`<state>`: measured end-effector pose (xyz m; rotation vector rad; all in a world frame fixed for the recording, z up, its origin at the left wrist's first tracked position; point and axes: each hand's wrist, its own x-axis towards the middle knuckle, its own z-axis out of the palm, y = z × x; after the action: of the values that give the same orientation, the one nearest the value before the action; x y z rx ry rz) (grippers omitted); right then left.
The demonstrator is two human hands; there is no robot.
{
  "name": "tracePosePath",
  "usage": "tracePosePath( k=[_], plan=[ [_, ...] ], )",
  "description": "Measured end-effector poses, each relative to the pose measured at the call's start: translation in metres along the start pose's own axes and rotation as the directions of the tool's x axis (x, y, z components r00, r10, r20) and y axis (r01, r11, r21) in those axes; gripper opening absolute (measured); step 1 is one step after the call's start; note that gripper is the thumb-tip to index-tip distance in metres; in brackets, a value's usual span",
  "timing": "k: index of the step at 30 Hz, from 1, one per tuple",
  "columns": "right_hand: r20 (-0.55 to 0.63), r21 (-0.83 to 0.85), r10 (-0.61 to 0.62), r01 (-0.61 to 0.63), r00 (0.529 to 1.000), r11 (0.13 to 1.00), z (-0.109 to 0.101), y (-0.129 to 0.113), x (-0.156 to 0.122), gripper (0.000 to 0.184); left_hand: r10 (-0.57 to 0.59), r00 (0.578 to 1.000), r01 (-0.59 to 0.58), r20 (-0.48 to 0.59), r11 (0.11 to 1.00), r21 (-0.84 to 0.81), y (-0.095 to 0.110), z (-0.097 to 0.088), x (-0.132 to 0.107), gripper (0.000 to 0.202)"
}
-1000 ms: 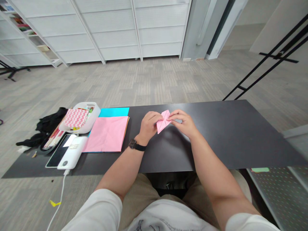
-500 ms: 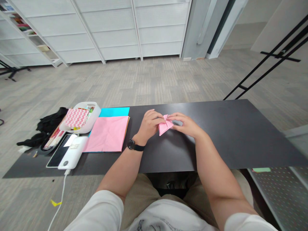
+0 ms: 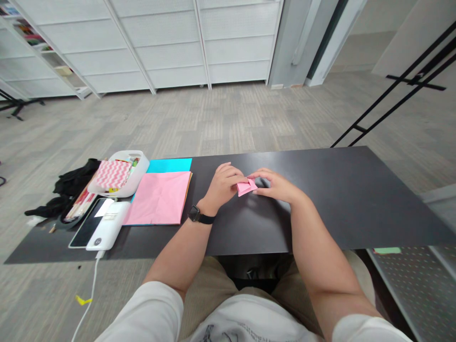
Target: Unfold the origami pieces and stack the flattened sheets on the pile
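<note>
A small folded pink paper point(image 3: 245, 187) lies low on the black table point(image 3: 338, 199) between my hands. My left hand point(image 3: 223, 185), with a black watch on the wrist, curls its fingers onto the paper's left side. From the right, my right hand point(image 3: 276, 186) pinches the paper's edge with fingertips pressed together. Most of the paper is hidden under my fingers.
A stack of pink and cyan paper sheets point(image 3: 160, 197) lies left of my hands. Further left are a white tray point(image 3: 123, 173) with patterned paper, a phone point(image 3: 89, 223), a white power bank point(image 3: 107, 227) with a cable, and black cloth point(image 3: 71, 183).
The pink paper was held up and showing its creased face; both hands have lowered it and folded it smaller, flattening it against the table.
</note>
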<state>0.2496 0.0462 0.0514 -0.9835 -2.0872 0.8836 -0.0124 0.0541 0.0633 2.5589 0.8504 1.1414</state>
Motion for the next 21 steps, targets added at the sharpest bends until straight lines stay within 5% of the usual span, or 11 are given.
tracePosePath(
  k=[5,11,17,21],
  plan=[
    [-0.036,0.036,0.008,-0.007,0.999,0.999,-0.002,-0.002,0.001,0.039,-0.030,0.999,0.032,0.031,0.998,-0.050,-0.001,0.002,0.001,0.017],
    [-0.176,0.186,0.054,-0.021,0.983,0.982,0.002,-0.008,0.006,0.020,-0.126,0.990,0.110,-0.059,0.970,-0.218,0.006,0.006,0.002,0.012],
    [-0.317,0.156,0.024,0.028,0.948,0.987,0.019,-0.018,0.012,0.019,-0.350,0.926,0.260,-0.142,0.863,-0.433,0.021,0.016,0.004,0.023],
    [-0.358,0.111,-0.019,0.062,0.934,0.992,0.025,-0.028,0.013,0.017,-0.493,0.865,0.361,-0.093,0.741,-0.566,0.028,0.017,0.005,0.026]
  ],
)
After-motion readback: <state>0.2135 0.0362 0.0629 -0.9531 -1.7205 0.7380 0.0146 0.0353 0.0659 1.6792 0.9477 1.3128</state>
